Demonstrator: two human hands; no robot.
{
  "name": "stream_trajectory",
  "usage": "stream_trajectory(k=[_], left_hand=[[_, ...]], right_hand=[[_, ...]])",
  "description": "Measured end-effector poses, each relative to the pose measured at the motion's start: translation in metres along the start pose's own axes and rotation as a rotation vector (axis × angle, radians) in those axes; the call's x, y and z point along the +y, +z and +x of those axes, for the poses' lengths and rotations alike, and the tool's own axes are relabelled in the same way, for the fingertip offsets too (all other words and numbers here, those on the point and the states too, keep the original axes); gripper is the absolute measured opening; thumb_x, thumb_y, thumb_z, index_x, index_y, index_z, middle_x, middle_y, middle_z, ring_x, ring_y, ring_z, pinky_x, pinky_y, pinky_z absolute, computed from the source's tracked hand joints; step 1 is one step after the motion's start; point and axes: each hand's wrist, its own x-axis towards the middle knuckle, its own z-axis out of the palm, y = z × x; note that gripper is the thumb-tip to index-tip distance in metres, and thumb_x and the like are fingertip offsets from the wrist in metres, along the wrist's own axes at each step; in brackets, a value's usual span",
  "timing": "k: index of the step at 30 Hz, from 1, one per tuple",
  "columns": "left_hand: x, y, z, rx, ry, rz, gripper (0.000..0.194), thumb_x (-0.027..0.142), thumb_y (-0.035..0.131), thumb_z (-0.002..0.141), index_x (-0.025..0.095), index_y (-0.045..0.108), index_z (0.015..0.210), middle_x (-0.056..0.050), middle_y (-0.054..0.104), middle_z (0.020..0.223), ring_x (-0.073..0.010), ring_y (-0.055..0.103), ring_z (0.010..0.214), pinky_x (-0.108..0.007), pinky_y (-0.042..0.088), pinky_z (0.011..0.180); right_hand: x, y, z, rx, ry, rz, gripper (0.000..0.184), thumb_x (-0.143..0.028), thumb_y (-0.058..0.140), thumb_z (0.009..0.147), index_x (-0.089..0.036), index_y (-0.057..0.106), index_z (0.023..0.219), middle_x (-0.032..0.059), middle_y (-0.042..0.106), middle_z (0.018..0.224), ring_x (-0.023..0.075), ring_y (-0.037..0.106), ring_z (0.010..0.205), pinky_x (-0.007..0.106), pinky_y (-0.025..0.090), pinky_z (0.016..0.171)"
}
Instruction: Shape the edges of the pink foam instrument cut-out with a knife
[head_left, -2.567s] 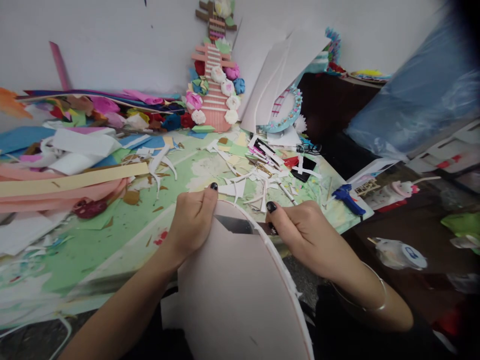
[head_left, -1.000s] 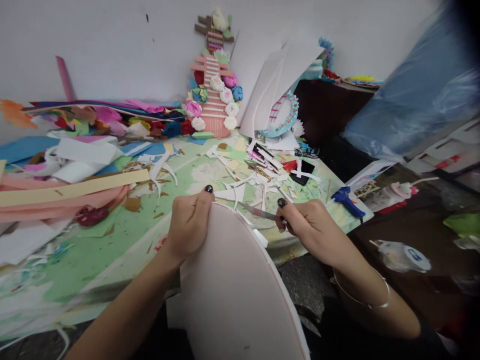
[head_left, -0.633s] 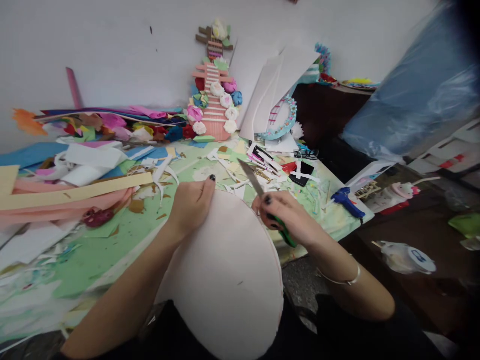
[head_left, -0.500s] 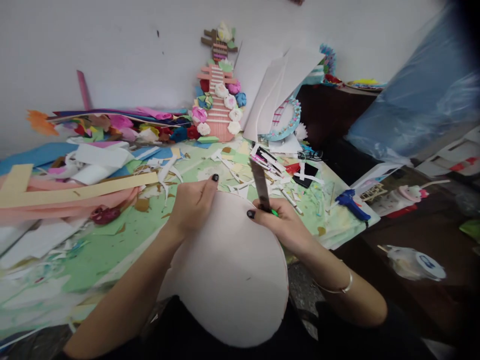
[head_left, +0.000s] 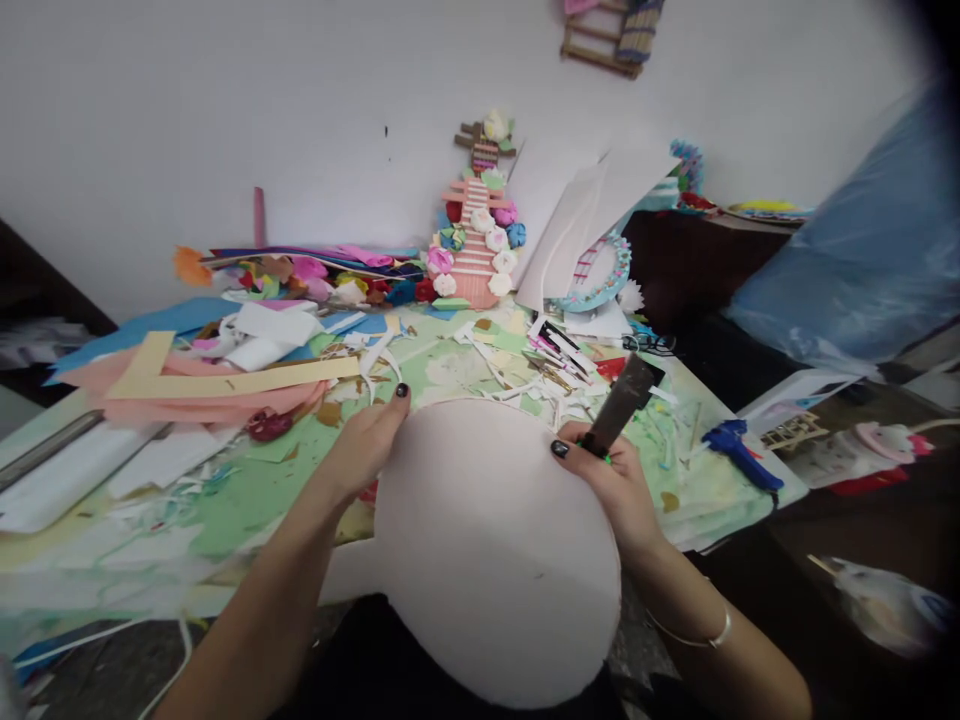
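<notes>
A pale, rounded cardboard cutout (head_left: 495,530) lies face up over my lap, with a straight strip sticking out at its lower left. My left hand (head_left: 367,445) grips its upper left rim, thumb along the edge and fingers hidden underneath. In my right hand (head_left: 611,480) is a utility knife (head_left: 619,405) with a wide dark body and a bit of green, pointing up and to the right. That same hand rests at the cutout's upper right edge, thumb bent over the knife.
Paper scraps (head_left: 555,375) litter the green-covered table (head_left: 442,350). A pink lute-shaped craft (head_left: 476,265) with paper flowers leans on the wall. A blue glue gun (head_left: 742,455) lies at the right edge. Coloured paper (head_left: 247,380) piles up on the left; a blue plastic bag (head_left: 855,250) stands at right.
The view has shifted left and up. My left hand has slid to the cutout's left rim, and the knife has swung from pointing up-left to up-right, away from the cardboard's edge.
</notes>
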Motion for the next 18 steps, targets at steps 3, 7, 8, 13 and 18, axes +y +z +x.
stream_trajectory(k=[3, 7, 8, 13, 18], left_hand=[[0.016, -0.009, -0.007, -0.050, -0.097, -0.092, 0.057, 0.069, 0.039, 0.081, 0.019, 0.056, 0.060, -0.005, 0.062, 0.061, -0.0209, 0.055, 0.063, -0.029, 0.041, 0.055], [0.034, -0.017, -0.001, 0.040, -0.080, 0.001, 0.050, 0.064, 0.043, 0.082, 0.019, 0.057, 0.065, -0.004, 0.064, 0.072, -0.0204, 0.055, 0.070, -0.027, 0.039, 0.058], [0.035, -0.016, 0.004, 0.054, -0.065, 0.042, 0.049, 0.063, 0.043, 0.082, 0.019, 0.056, 0.064, -0.003, 0.062, 0.070, -0.0198, 0.053, 0.068, -0.027, 0.037, 0.058], [0.028, -0.001, 0.032, 0.131, -0.147, 0.126, 0.050, 0.059, 0.042, 0.083, 0.021, 0.044, 0.051, -0.001, 0.046, 0.051, -0.0183, 0.043, 0.055, -0.029, 0.029, 0.052], [0.026, 0.014, 0.028, 0.247, -0.081, 0.154, 0.047, 0.045, 0.042, 0.085, 0.023, 0.029, 0.046, 0.002, 0.030, 0.046, -0.0152, 0.033, 0.051, -0.031, 0.024, 0.052]], right_hand=[[-0.007, -0.004, -0.004, 0.103, -0.034, 0.063, 0.028, -0.041, 0.071, 0.067, -0.019, 0.055, 0.064, -0.0037, 0.044, 0.055, 0.0083, 0.036, 0.047, 0.021, 0.026, 0.041], [-0.015, -0.001, -0.010, 0.150, -0.139, 0.013, 0.028, -0.042, 0.068, 0.072, -0.019, 0.052, 0.065, -0.0041, 0.042, 0.055, 0.0081, 0.033, 0.047, 0.022, 0.025, 0.041], [-0.017, 0.002, -0.012, 0.138, -0.173, -0.015, 0.028, -0.041, 0.066, 0.075, -0.019, 0.051, 0.065, -0.0043, 0.041, 0.055, 0.0082, 0.032, 0.048, 0.022, 0.026, 0.042], [-0.023, 0.019, -0.022, -0.158, -0.272, -0.182, 0.029, -0.042, 0.061, 0.082, -0.019, 0.050, 0.067, -0.0041, 0.042, 0.061, 0.0097, 0.037, 0.057, 0.022, 0.033, 0.052], [-0.018, 0.018, -0.035, -0.319, -0.437, -0.443, 0.042, -0.060, 0.055, 0.082, -0.019, 0.056, 0.076, -0.0018, 0.051, 0.066, 0.0121, 0.043, 0.062, 0.025, 0.033, 0.058]])
